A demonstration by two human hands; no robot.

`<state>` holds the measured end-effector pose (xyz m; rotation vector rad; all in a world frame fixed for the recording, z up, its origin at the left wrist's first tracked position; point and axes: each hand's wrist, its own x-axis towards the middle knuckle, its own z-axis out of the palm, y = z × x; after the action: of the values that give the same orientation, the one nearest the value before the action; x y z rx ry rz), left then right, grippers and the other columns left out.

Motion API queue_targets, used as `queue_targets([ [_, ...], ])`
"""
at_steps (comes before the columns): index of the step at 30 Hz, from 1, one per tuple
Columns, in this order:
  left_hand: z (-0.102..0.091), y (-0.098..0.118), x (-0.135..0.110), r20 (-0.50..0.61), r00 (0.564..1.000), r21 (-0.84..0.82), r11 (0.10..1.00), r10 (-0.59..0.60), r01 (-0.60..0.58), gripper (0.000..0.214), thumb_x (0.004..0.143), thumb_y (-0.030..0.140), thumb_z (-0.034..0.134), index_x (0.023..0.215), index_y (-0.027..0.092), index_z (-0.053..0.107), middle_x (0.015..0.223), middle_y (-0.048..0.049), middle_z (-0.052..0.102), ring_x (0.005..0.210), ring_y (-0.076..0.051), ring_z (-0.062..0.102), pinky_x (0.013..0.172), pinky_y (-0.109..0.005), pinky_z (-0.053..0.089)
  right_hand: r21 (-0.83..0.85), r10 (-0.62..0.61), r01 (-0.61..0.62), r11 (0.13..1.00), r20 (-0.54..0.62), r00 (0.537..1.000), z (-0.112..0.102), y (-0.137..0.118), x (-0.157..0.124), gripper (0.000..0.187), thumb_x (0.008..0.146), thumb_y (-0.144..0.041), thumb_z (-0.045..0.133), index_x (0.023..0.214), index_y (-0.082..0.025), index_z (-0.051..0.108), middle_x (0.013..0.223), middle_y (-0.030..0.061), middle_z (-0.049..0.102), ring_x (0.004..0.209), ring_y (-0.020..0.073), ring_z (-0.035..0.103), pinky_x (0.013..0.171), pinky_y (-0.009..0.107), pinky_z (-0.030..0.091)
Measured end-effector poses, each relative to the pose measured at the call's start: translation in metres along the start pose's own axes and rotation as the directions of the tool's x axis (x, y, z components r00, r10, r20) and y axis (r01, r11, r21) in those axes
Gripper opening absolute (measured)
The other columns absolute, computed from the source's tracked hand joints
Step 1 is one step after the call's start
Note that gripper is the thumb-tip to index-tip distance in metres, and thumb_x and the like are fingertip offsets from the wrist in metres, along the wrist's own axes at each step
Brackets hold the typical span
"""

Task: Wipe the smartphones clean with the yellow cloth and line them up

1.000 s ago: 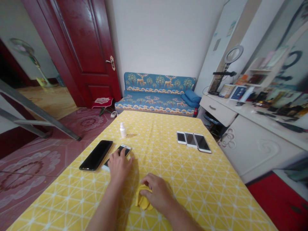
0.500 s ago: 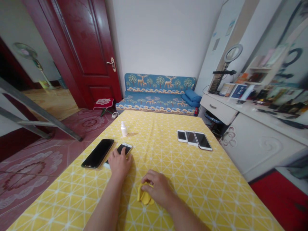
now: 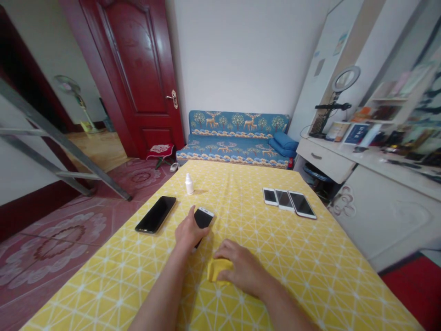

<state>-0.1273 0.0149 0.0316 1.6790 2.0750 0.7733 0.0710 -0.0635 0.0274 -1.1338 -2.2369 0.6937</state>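
Note:
A white-framed phone (image 3: 204,217) with a dark screen lies angled on the table, partly covered by my left hand (image 3: 188,233). That hand grips it by the sides, thumb on the right edge and fingers on the left. In my right hand (image 3: 244,267) is a bunched yellow cloth (image 3: 217,270), pinched between thumb and fingers just above or on the tabletop, to the near right of the phone. A larger black phone (image 3: 156,214) lies left of my left hand. Beyond both hands stands a small white bottle (image 3: 189,185).
Three white-framed phones (image 3: 284,199) lie side by side on the right of the table, which has a yellow patterned tablecloth (image 3: 241,184). A blue sofa (image 3: 237,138) is past the far edge. A white dresser (image 3: 365,207) stands right, a metal ladder (image 3: 72,158) left.
My left hand has slid the white-framed phone to the right, away from the black phone, and turned it to point more straight ahead. The camera has swung slightly left. The cloth stays in my right hand.

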Motion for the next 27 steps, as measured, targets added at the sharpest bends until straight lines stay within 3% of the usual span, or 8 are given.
queue_targets([
  [2, 0.005, 0.007, -0.002, -0.008, 1.000, -0.384, 0.923, -0.023, 0.018, 0.092, 0.053, 0.034, 0.083, 0.136, 0.023, 0.044, 0.115, -0.0117, 0.066, 0.108, -0.030, 0.060, 0.088, -0.036, 0.044, 0.034, 0.002, -0.001, 0.999, -0.024, 1.000, 0.003, 0.002, 0.003, 0.017, 0.080, -0.016, 0.063, 0.093, -0.027, 0.067, 0.094, -0.0008, 0.063, 0.086, 0.0158, 0.060, 0.076, 0.026, 0.043],
  [5, 0.015, 0.025, -0.003, 0.205, 0.978, -0.918, 0.340, -0.041, 0.206, 0.074, 0.054, 0.029, 0.085, 0.121, 0.021, 0.056, 0.101, -0.0048, 0.069, 0.093, -0.020, 0.065, 0.080, -0.027, 0.046, 0.100, 0.074, -0.056, 0.993, -0.186, 0.980, 0.010, 0.016, 0.009, 0.012, 0.081, -0.014, 0.056, 0.081, -0.022, 0.065, 0.085, 0.0009, 0.063, 0.082, 0.0171, 0.060, 0.074, 0.028, 0.044],
  [7, 0.022, 0.037, -0.002, 0.309, 0.951, -0.935, 0.183, 0.000, 0.304, 0.054, 0.064, 0.036, 0.079, 0.110, 0.018, 0.060, 0.083, -0.0033, 0.070, 0.075, -0.018, 0.065, 0.071, -0.027, 0.048, 0.244, 0.207, -0.123, 0.962, -0.358, 0.910, 0.010, 0.032, 0.012, 0.007, 0.081, -0.020, 0.056, 0.080, -0.020, 0.064, 0.083, 0.0028, 0.064, 0.080, 0.0191, 0.061, 0.072, 0.029, 0.046],
  [11, 0.032, 0.050, 0.003, 0.471, 0.877, -0.880, 0.119, 0.098, 0.460, 0.034, 0.075, 0.036, 0.069, 0.097, 0.010, 0.064, 0.076, -0.0097, 0.070, 0.066, -0.022, 0.066, 0.068, -0.033, 0.051, 0.674, 0.549, -0.121, 0.728, -0.469, 0.692, 0.000, 0.066, 0.012, 0.029, 0.078, -0.042, 0.064, 0.093, -0.017, 0.063, 0.087, 0.0060, 0.068, 0.077, 0.0219, 0.064, 0.068, 0.031, 0.049],
  [14, 0.041, 0.050, 0.002, 0.593, 0.748, -0.784, 0.003, 0.299, 0.620, 0.035, 0.082, 0.034, 0.059, 0.101, 0.006, 0.065, 0.085, -0.0152, 0.072, 0.076, -0.025, 0.069, 0.075, -0.037, 0.051, 0.781, 0.627, -0.018, 0.625, -0.488, 0.607, -0.008, 0.075, 0.009, 0.039, 0.074, -0.047, 0.069, 0.099, -0.017, 0.063, 0.092, 0.0060, 0.069, 0.082, 0.0215, 0.064, 0.071, 0.030, 0.050],
  [20, 0.064, 0.053, -0.017, 0.545, 0.596, -0.667, -0.126, 0.590, 0.735, 0.038, 0.086, 0.034, 0.053, 0.109, 0.006, 0.065, 0.105, -0.0170, 0.070, 0.105, -0.030, 0.063, 0.098, -0.043, 0.040, 0.702, 0.600, 0.001, 0.712, -0.609, 0.519, -0.012, 0.060, 0.011, 0.032, 0.078, -0.044, 0.067, 0.097, -0.018, 0.063, 0.089, 0.0051, 0.069, 0.079, 0.0202, 0.064, 0.070, 0.029, 0.050],
  [23, 0.065, 0.056, -0.022, 0.600, 0.554, -0.617, -0.107, 0.576, 0.780, 0.036, 0.087, 0.032, 0.051, 0.106, 0.006, 0.065, 0.104, -0.0164, 0.070, 0.109, -0.030, 0.061, 0.101, -0.044, 0.038, 0.533, 0.463, -0.051, 0.845, -0.680, 0.568, -0.009, 0.052, 0.011, 0.021, 0.082, -0.037, 0.062, 0.093, -0.018, 0.065, 0.087, 0.0058, 0.068, 0.079, 0.0204, 0.063, 0.069, 0.030, 0.050],
  [27, 0.059, 0.053, -0.019, 0.669, 0.498, -0.527, -0.120, 0.552, 0.841, 0.044, 0.086, 0.038, 0.051, 0.106, 0.001, 0.064, 0.100, -0.0176, 0.070, 0.098, -0.026, 0.065, 0.092, -0.035, 0.045, 0.159, 0.098, 0.005, 0.987, -0.634, 0.767, 0.004, 0.034, 0.010, 0.011, 0.085, -0.022, 0.058, 0.088, -0.021, 0.068, 0.089, 0.0050, 0.065, 0.088, 0.0198, 0.061, 0.078, 0.031, 0.048],
])
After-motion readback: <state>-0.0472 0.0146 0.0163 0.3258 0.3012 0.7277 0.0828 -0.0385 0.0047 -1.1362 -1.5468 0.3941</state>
